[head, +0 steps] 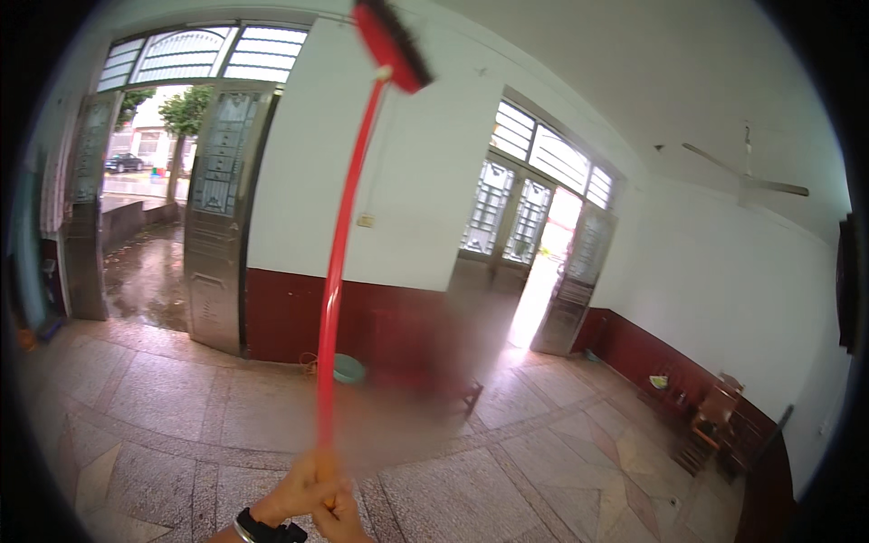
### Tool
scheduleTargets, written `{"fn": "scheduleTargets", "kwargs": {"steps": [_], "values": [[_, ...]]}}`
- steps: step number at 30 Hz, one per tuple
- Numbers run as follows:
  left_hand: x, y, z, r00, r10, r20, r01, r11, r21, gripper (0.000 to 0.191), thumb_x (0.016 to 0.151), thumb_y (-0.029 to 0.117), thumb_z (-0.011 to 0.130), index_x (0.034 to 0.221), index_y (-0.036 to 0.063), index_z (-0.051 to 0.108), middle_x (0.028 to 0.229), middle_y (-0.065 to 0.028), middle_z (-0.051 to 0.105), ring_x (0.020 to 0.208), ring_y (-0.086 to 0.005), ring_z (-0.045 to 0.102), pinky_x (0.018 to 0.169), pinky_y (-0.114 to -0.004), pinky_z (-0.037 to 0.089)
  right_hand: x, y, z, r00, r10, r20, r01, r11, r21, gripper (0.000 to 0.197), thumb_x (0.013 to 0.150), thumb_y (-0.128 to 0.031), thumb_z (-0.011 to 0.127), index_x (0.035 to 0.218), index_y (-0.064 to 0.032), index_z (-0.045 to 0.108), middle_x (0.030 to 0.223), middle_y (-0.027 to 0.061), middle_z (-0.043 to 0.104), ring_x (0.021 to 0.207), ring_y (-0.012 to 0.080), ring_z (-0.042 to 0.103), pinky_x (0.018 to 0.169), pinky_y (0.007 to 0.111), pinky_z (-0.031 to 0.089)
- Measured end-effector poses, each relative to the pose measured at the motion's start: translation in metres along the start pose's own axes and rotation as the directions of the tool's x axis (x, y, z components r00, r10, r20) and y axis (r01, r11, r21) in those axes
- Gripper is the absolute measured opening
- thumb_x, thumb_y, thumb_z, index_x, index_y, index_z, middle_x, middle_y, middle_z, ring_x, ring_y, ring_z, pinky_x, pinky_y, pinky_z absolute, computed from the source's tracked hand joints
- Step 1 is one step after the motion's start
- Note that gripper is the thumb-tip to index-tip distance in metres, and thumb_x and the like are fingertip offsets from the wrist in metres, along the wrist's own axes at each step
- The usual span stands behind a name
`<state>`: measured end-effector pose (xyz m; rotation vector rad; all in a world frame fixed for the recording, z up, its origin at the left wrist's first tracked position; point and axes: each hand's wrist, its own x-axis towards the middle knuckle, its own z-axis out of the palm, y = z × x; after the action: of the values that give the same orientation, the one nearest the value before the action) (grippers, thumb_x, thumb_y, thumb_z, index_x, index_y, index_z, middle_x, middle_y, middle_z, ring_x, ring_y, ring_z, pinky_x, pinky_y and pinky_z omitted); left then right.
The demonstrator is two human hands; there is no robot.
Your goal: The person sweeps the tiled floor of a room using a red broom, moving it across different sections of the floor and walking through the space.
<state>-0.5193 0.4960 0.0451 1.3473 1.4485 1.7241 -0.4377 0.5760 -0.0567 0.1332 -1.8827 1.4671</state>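
A broom with a long red handle [336, 271] rises from my hands towards the top of the view. Its red head [394, 47], with dark bristles facing right, is lifted high in front of the white wall [305, 170]. My left hand [302, 485] is closed around the orange grip at the handle's lower end, with a black band at that wrist. Just below and to the right, my right hand [339, 519] also holds the grip, and the two hands touch.
Metal doors stand open at the left [217, 203] and right [574, 271]. A green basin [348, 368] lies on the floor by the red lower wall. Wooden chairs [713, 417] stand at the right wall. A ceiling fan [747, 180] hangs at upper right. The middle is blurred.
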Motion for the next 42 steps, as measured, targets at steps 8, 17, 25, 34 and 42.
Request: {"fn": "scheduleTargets", "kwargs": {"steps": [8, 17, 25, 34, 42], "values": [[-0.014, -0.073, 0.052, 0.952, -0.286, 0.105, 0.305, 0.881, -0.362, 0.017, 0.094, 0.009, 0.057, 0.103, 0.0034, 0.044, 0.091, -0.0126, 0.064, 0.086, -0.0188, 0.065, 0.076, -0.03, 0.055, -0.048, -0.031, -0.048, 0.903, 0.428, -0.044, -0.43, 0.896, -0.112, 0.043, 0.09, -0.005, 0.059, 0.13, 0.0029, 0.044, 0.118, 0.0115, 0.057, 0.108, 0.0176, 0.057, 0.092, 0.03, 0.046], [0.007, -0.079, 0.153, 0.945, -0.261, 0.197, 0.325, 0.821, -0.471, 0.016, 0.097, 0.014, 0.054, 0.09, 0.0, 0.053, 0.084, -0.0123, 0.066, 0.082, -0.0173, 0.064, 0.075, -0.029, 0.053, -0.102, -0.043, -0.125, 0.774, 0.583, -0.249, -0.624, 0.769, -0.141, 0.047, 0.09, -0.006, 0.061, 0.133, 0.0023, 0.043, 0.117, 0.0114, 0.058, 0.107, 0.0165, 0.057, 0.09, 0.03, 0.047], [0.097, -0.001, 0.306, 0.813, 0.057, 0.58, 0.107, 0.964, -0.245, 0.016, 0.092, 0.014, 0.061, 0.097, 0.0043, 0.05, 0.087, -0.0047, 0.061, 0.08, -0.0115, 0.061, 0.074, -0.025, 0.049, -0.13, -0.113, -0.255, 0.837, 0.134, -0.53, -0.148, 0.989, 0.016, 0.053, 0.088, 0.0, 0.06, 0.135, 0.003, 0.038, 0.121, 0.0113, 0.054, 0.109, 0.0156, 0.056, 0.091, 0.027, 0.047], [0.157, 0.054, 0.521, 0.471, 0.34, 0.814, -0.003, 0.923, -0.385, 0.039, 0.091, 0.03, 0.067, 0.112, 0.0005, 0.051, 0.09, -0.0072, 0.056, 0.081, -0.0141, 0.052, 0.073, -0.029, 0.044, -0.189, -0.222, -0.412, 0.551, -0.26, -0.793, -0.159, 0.9, -0.405, 0.032, 0.091, -0.007, 0.056, 0.119, 0.0003, 0.043, 0.088, 0.0079, 0.056, 0.066, 0.0106, 0.056, 0.056, 0.022, 0.044], [0.187, -0.008, 0.679, 0.25, 0.319, 0.914, 0.107, 0.929, -0.354, 0.031, 0.091, 0.025, 0.067, 0.11, 0.0024, 0.055, 0.085, 0.0002, 0.056, 0.076, -0.0084, 0.053, 0.069, -0.025, 0.045, -0.231, -0.239, -0.518, 0.316, -0.268, -0.91, -0.172, 0.927, -0.333, 0.018, 0.09, -0.008, 0.055, 0.104, -0.0044, 0.045, 0.061, 0.0028, 0.051, 0.042, 0.0092, 0.051, 0.034, 0.023, 0.038]]}}
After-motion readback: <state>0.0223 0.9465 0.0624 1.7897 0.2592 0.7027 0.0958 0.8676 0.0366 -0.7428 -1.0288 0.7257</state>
